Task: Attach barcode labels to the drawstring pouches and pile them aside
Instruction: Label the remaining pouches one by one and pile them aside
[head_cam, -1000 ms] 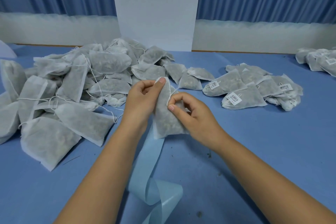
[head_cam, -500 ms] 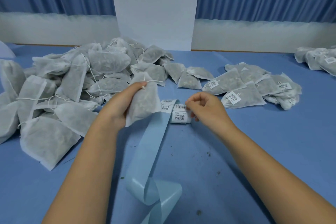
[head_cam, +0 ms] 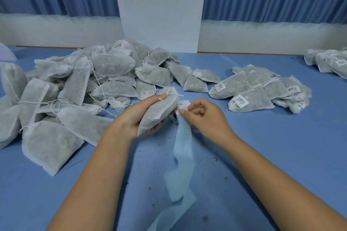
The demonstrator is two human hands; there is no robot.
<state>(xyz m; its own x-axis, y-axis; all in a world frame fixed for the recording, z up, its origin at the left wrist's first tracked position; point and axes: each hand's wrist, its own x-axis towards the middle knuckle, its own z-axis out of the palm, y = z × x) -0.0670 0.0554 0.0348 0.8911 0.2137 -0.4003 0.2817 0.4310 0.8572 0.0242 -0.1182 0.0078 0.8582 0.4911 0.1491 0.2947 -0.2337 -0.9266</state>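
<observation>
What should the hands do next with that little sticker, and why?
Probably peel the barcode label free and press it onto the pouch. The right hand pinches the label at the top of the blue backing strip, right beside the pouch that the left hand holds, and that pouch shows no label yet.

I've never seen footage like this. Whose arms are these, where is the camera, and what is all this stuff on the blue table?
There is no machine here: these are a person's two bare hands, filmed by a camera worn on the head and looking down. The left hand holds a drawstring pouch. The right hand pinches a barcode label at the top of a pale blue backing strip. On the blue table, unlabelled pouches are heaped on the left and labelled pouches lie on the right.
</observation>
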